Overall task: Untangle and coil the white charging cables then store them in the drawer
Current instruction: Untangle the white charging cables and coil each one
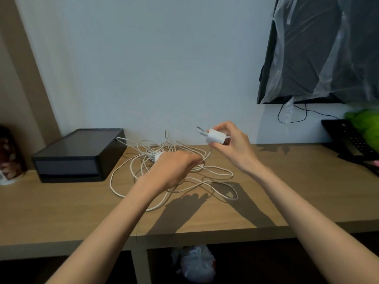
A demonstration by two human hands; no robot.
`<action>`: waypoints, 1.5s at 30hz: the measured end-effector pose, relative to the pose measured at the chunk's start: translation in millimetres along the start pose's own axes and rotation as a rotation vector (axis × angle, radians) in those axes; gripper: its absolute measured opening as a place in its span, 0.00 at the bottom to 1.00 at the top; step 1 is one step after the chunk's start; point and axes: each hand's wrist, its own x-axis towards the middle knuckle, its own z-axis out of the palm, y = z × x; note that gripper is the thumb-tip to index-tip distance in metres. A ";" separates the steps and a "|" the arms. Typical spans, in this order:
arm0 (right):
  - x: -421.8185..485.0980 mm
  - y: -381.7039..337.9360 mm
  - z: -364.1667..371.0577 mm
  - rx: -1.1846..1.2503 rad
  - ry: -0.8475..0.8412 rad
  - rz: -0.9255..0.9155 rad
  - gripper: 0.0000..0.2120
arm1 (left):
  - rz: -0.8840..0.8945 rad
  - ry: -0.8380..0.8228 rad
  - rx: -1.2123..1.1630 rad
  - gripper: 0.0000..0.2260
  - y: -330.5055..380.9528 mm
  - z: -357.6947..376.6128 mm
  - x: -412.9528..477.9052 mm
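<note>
Lots of things could go wrong from here, so I start with the biggest. The wooden table point(287, 191) has a front edge close to the loops. If I tug hard, a loop could slide off and hang down, and then the mess gets worse.

Next is the black drawer box point(80, 154) at the back left. It looks shut. One strand runs right up to its corner, and it could catch there when I pull. Both my hands are busy too, so I would have to let go of something to open it.

Then the white cables point(147, 149). They lie in one loose tangle in the middle of the table, just beside the box. Pulling one end fast could turn the loose loops into a tight knot.

My left hand point(174, 169) is low over the pile, fingers curled, and I think it pinches one strand. If it pinches the wrong strand, it will fight my other hand.

My right hand point(231, 144) grips a white plug point(216, 136), lifted above the table. A second plug point(156, 156) sits inside the pile and could snag in a loop.

Last, the little metal prongs point(200, 130) point left and could hook a strand.
</note>
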 end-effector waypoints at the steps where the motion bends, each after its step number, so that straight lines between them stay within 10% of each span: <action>1: -1.0 0.8 2.1 -0.031 -0.034 -0.046 0.14 | -0.003 0.003 0.033 0.12 -0.1 -0.5 1.1; 9: -12.4 12.6 9.9 -0.366 -0.237 -0.233 0.15 | -0.058 0.200 0.107 0.13 -0.9 -6.7 -3.6; 31: -25.4 22.4 11.6 0.088 -0.240 0.103 0.14 | -0.204 0.337 -0.684 0.10 -24.1 -13.0 -1.6; 38: -18.4 28.5 0.2 0.456 -0.049 0.399 0.18 | -0.386 0.094 -0.292 0.10 -44.5 9.8 -10.8; 45: -17.9 10.5 -1.2 0.520 -0.273 0.384 0.12 | -0.458 0.031 -1.081 0.13 -22.8 -0.9 -2.0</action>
